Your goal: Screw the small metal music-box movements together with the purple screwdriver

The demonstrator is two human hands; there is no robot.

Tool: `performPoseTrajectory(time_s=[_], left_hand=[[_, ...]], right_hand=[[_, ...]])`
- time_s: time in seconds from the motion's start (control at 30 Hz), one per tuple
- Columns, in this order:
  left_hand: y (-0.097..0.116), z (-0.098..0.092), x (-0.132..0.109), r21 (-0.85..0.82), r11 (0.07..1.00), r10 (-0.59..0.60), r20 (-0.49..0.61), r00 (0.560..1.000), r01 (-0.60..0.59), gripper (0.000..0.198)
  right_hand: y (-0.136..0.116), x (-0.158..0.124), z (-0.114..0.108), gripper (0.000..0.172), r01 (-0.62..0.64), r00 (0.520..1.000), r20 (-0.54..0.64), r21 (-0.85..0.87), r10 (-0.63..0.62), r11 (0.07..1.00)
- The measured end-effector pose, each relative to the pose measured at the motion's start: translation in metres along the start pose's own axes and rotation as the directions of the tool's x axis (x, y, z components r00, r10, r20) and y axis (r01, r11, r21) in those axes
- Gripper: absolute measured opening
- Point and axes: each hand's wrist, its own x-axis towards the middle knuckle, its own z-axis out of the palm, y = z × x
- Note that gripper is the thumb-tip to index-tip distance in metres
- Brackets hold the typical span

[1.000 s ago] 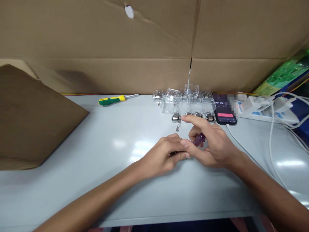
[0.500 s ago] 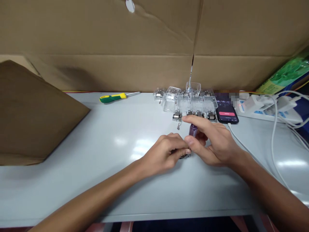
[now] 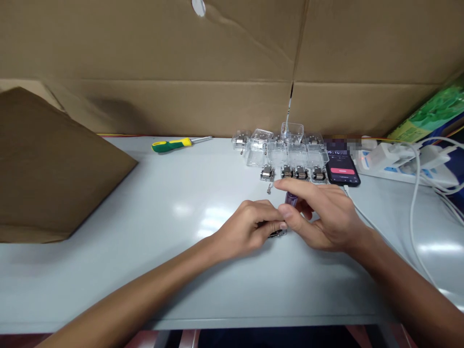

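My left hand (image 3: 246,229) is closed around a small metal part (image 3: 277,234), most of which its fingers hide. My right hand (image 3: 317,215) grips a screwdriver with a purple handle (image 3: 290,197), and its shaft and tip are hidden behind my fingers. My two hands nearly touch above the table. Just beyond my right forefinger, a row of small metal fittings (image 3: 267,172) lies on the table, with a thin screw (image 3: 269,189) beside the leftmost one.
Several clear plastic boxes (image 3: 277,153) stand behind the fittings. To their left lies a green-and-yellow screwdriver (image 3: 171,144). A phone (image 3: 342,170) on a white cable, a power strip (image 3: 391,162) with chargers, a brown folded sheet (image 3: 54,159) and a cardboard backing (image 3: 152,43) surround the grey table (image 3: 145,280).
The purple handle has turned from tilted to nearly upright, and my right hand has shifted slightly. The metal part now shows below my left fingers. The whole view has drifted a little as my head moved.
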Motion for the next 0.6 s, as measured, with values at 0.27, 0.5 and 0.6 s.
performPoseTrajectory(time_s=[0.27, 0.5, 0.6], left_hand=[[0.000, -0.003, 0.002, 0.015, 1.000, -0.018, 0.090, 0.996, 0.016, 0.013], [-0.006, -0.002, -0.001, 0.146, 0.989, -0.053, 0.156, 0.986, 0.030, 0.025], [-0.008, -0.004, -0.001, 0.157, 0.987, -0.008, 0.160, 0.987, -0.018, 0.020]], right_hand=[[-0.003, 0.003, 0.001, 0.015, 0.015, 0.992, -0.129, 0.041, -0.010, 0.999], [-0.004, 0.011, -0.009, 0.019, -0.095, 0.988, -0.091, 0.295, 0.127, 0.951], [-0.002, 0.012, -0.024, 0.028, -0.223, 0.973, 0.151, 0.458, 0.172, 0.860]])
